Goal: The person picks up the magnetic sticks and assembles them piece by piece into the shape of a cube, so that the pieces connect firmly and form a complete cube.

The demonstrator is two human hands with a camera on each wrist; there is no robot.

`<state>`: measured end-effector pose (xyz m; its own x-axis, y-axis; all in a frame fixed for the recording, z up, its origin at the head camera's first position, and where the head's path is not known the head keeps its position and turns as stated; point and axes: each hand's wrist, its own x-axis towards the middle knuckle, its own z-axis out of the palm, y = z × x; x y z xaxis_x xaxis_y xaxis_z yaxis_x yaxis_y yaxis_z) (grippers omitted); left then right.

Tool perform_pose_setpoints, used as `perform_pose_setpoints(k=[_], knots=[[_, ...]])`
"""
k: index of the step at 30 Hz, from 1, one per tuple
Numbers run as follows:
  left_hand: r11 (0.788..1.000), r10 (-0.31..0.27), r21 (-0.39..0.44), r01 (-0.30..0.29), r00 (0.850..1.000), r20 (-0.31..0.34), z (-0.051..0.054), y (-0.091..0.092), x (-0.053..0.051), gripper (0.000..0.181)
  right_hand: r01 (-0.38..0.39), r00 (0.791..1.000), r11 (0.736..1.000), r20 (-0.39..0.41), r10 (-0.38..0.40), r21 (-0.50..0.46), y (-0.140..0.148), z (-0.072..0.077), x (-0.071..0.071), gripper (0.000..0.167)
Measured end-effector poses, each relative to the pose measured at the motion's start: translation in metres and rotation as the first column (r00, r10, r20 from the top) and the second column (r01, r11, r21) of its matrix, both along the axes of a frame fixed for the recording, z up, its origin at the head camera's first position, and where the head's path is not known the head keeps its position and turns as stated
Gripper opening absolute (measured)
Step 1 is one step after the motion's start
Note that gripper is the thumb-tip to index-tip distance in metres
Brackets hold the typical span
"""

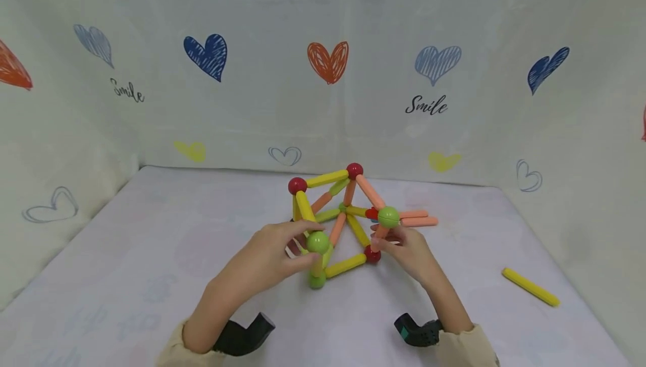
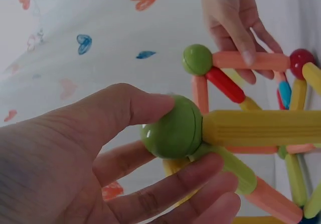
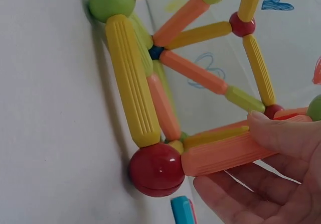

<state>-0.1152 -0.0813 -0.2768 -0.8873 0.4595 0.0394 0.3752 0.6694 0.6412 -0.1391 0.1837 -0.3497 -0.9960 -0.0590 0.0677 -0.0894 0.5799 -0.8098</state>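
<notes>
A frame of magnetic sticks and balls stands on the table, with red balls such as the back one (image 1: 355,170) on top and yellow, orange and light-green sticks between them. My left hand (image 1: 272,252) holds the green ball (image 2: 170,128) at the frame's near left upper corner, thumb against one side and fingers around the other. On the near right, my right hand (image 1: 410,250) pinches an orange stick (image 3: 218,156) between thumb and fingers. That stick joins a low red ball (image 3: 156,169) to an upper green ball (image 1: 388,217).
Two orange sticks (image 1: 420,221) lie behind the right hand, beside the frame. A loose yellow stick (image 1: 530,287) lies farther right on the white table cover (image 1: 202,215). A white cloth with hearts (image 1: 328,63) hangs behind and at the sides.
</notes>
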Motion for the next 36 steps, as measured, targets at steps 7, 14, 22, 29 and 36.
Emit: perform_pose_setpoints(k=[7,14,22,29,36], knots=[[0.995,0.101,0.018,-0.1,0.994,-0.035,0.001,-0.012,-0.01,0.038,0.023,1.0,1.0,0.014,-0.023,0.017,-0.018,-0.004,0.003,0.031],[0.987,0.132,0.098,-0.126,0.989,-0.061,-0.006,-0.018,-0.019,0.039,0.074,0.997,0.997,-0.003,-0.074,0.018,-0.031,-0.006,0.003,0.029],[0.978,0.151,0.153,-0.14,0.987,-0.061,-0.011,-0.018,-0.024,0.038,0.111,0.994,0.994,0.0,-0.111,0.021,-0.034,-0.005,0.002,0.029],[0.974,0.179,0.158,-0.163,0.979,-0.092,-0.012,-0.018,-0.025,0.035,0.034,0.991,0.999,0.129,-0.039,0.041,-0.017,-0.002,0.0,0.039],[0.971,0.176,0.181,-0.158,0.981,-0.084,-0.013,-0.018,-0.027,0.036,0.09,0.979,0.994,0.176,-0.101,0.068,0.038,-0.006,-0.014,0.041]])
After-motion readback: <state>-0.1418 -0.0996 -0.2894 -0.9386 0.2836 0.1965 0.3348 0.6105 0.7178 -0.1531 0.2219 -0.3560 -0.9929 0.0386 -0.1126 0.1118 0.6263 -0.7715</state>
